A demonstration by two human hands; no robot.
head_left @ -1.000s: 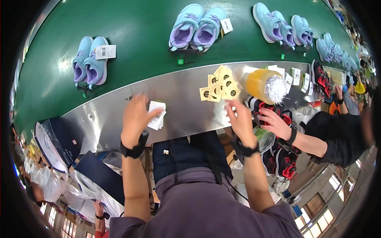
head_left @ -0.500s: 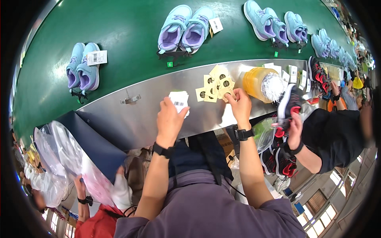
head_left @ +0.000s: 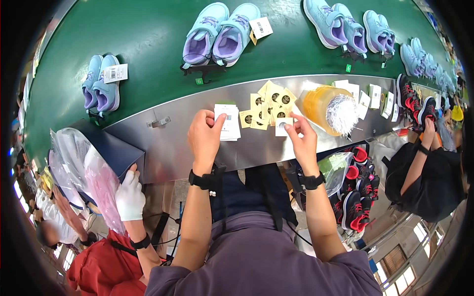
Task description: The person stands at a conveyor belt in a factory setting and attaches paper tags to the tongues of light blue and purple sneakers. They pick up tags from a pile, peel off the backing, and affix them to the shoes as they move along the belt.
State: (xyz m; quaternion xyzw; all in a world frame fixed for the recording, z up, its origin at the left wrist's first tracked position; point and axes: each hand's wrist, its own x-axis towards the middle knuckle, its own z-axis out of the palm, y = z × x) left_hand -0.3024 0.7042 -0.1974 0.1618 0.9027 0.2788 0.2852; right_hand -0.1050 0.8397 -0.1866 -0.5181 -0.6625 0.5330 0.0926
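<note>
White tags [head_left: 227, 123] have moved closer to the yellow cards [head_left: 270, 106] and lie just left of them, long sides pointing away from the person. Left hand [head_left: 204, 138], the nearer one, pinches the tags. Right hand [head_left: 303, 140] pinches a small pale card [head_left: 282, 128] at the yellow cards' near edge; the tags lie to its left.
</note>
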